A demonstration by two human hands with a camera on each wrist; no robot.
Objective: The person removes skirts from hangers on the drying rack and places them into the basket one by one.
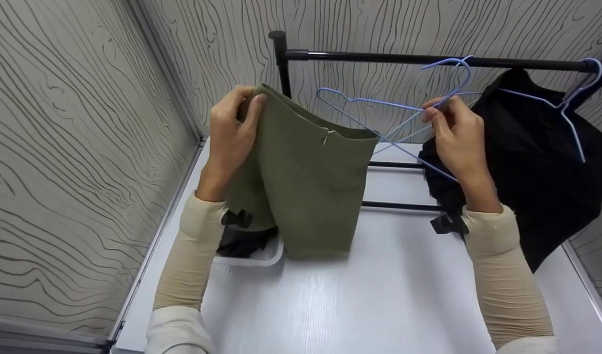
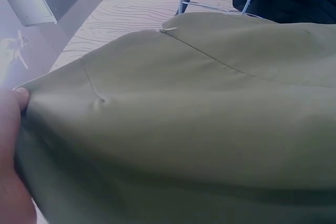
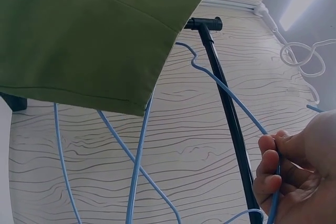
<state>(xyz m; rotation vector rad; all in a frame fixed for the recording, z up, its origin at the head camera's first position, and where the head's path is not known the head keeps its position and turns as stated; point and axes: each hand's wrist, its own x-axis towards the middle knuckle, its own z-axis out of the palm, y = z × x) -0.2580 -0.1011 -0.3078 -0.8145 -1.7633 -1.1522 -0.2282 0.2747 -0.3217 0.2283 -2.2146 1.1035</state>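
Observation:
In the head view my left hand (image 1: 231,135) pinches the waist edge of an olive green skirt (image 1: 313,191) at its upper left corner. The skirt hangs down with its waist opening up, and a small zipper pull (image 1: 325,138) shows near the top. My right hand (image 1: 460,140) grips a blue wire hanger (image 1: 379,102) near the base of its hook. The hanger's left end points toward the skirt, and its lower wire passes beside the skirt's right corner. In the left wrist view the skirt (image 2: 173,129) fills most of the picture.
A black clothes rack (image 1: 355,56) stands behind on the white table (image 1: 330,305). On its right hangs a black garment (image 1: 527,172) on another blue hanger (image 1: 568,110). Left of the skirt sits a white plastic tub (image 1: 269,260) with dark cloth (image 1: 246,244) inside, partly hidden.

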